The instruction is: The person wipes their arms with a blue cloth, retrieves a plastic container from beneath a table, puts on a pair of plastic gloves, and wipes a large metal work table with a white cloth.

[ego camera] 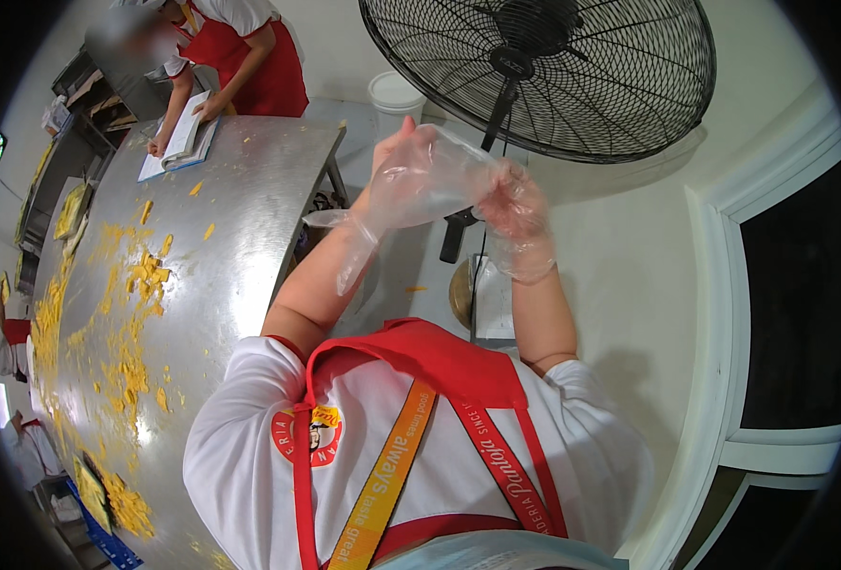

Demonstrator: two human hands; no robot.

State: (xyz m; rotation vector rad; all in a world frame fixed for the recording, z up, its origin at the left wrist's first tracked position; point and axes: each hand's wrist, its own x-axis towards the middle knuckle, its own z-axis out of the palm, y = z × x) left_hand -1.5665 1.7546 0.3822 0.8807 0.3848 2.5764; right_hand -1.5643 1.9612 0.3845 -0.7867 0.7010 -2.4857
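Note:
A loose clear plastic glove (427, 182) is stretched between my two raised hands, its limp fingers hanging towards my left forearm. My right hand (513, 203) wears a similar clear glove, bunched at the wrist, and pinches one end of the loose glove. My left hand (398, 146) is at the other side, thumb up. The film partly covers its fingers, and whether they are inside or behind the glove cannot be made out. Both hands are beyond my red apron (420, 356), to the right of the steel table.
The steel table (249, 206) at left carries scattered yellow pieces (146, 274). At its far end a co-worker (242, 57) writes in a notebook (185, 142). A large black fan (534, 71) stands ahead, near a white lidded bucket (396, 96). Other people are at far left.

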